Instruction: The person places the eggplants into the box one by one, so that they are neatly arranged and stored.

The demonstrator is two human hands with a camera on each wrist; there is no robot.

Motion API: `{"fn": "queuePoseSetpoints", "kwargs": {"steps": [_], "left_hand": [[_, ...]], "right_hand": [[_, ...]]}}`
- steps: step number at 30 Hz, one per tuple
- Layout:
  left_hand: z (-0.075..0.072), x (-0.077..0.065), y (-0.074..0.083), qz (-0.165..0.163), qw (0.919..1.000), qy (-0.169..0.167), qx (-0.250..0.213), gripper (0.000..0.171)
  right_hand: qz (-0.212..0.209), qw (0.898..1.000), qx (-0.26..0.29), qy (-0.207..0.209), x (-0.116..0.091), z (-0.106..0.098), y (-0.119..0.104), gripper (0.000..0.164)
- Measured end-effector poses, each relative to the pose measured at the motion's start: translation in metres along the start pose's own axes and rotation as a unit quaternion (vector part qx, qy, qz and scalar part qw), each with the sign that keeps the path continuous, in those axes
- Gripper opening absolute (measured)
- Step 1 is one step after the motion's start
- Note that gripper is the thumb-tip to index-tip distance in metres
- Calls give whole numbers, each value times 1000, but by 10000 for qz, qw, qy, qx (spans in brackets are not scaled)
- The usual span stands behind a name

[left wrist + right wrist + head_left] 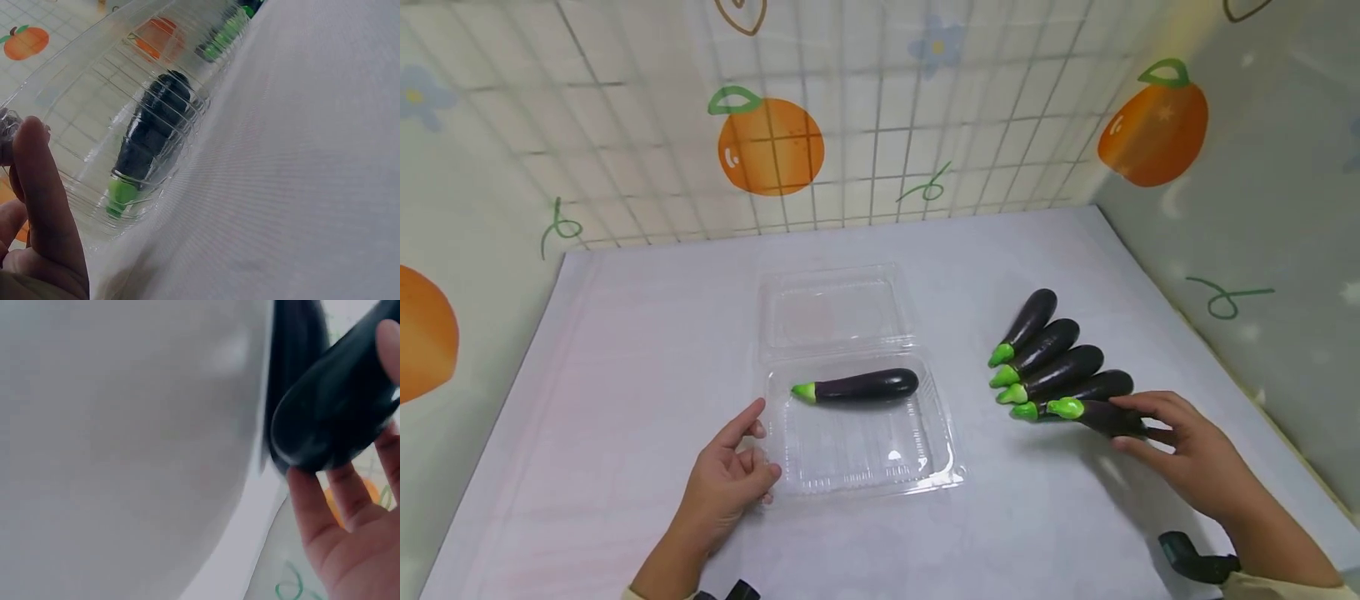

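Note:
A clear plastic clamshell box (857,454) lies opened on the table, its lid (831,312) folded back. One dark eggplant (868,386) with a green stem end lies in its base, also seen through the ribbed wall in the left wrist view. My left hand (727,475) holds the box's left rim near the front corner, thumb on the near side. On the right, my right hand (1191,454) grips another eggplant (1105,416) between thumb and fingers, at the front of a row of several eggplants (1063,373). In the right wrist view, the held eggplant (331,406) overlaps a second one.
The table (647,358) has a white cover. A translucent curtain (880,117) with orange fruit prints hangs behind it over a wire grid, and printed sheets stand at both sides. Black straps or mounts (1198,560) sit at the wrists.

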State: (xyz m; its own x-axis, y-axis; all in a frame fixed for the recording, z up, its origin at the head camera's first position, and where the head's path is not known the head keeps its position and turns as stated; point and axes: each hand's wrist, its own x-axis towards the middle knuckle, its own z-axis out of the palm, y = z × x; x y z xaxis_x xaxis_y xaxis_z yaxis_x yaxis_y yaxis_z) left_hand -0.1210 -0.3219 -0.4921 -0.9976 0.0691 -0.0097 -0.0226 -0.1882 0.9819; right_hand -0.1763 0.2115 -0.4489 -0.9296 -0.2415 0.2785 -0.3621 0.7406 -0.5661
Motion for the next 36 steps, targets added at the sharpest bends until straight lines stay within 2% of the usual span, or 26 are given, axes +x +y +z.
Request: {"fn": "queuePoseSetpoints", "kwargs": {"steps": [6,16,26,32,36], "left_hand": [[-1,1,0,-345,9989,164,270,87],[-2,2,0,-411,9985,216,281,87],[-2,5,-1,-347,9992,94,170,87],[-3,5,1,-223,9996,52,149,88],[-4,5,1,-132,9998,31,128,87]], "right_hand": [[-318,9977,601,66,12,12,-24,50],[-591,9907,1226,52,42,33,-54,50],[-929,9858,1396,-100,65,50,-79,46],[-913,9888,1166,-203,76,59,-94,44],[-1011,9870,1217,-287,83,65,-102,44]]}}
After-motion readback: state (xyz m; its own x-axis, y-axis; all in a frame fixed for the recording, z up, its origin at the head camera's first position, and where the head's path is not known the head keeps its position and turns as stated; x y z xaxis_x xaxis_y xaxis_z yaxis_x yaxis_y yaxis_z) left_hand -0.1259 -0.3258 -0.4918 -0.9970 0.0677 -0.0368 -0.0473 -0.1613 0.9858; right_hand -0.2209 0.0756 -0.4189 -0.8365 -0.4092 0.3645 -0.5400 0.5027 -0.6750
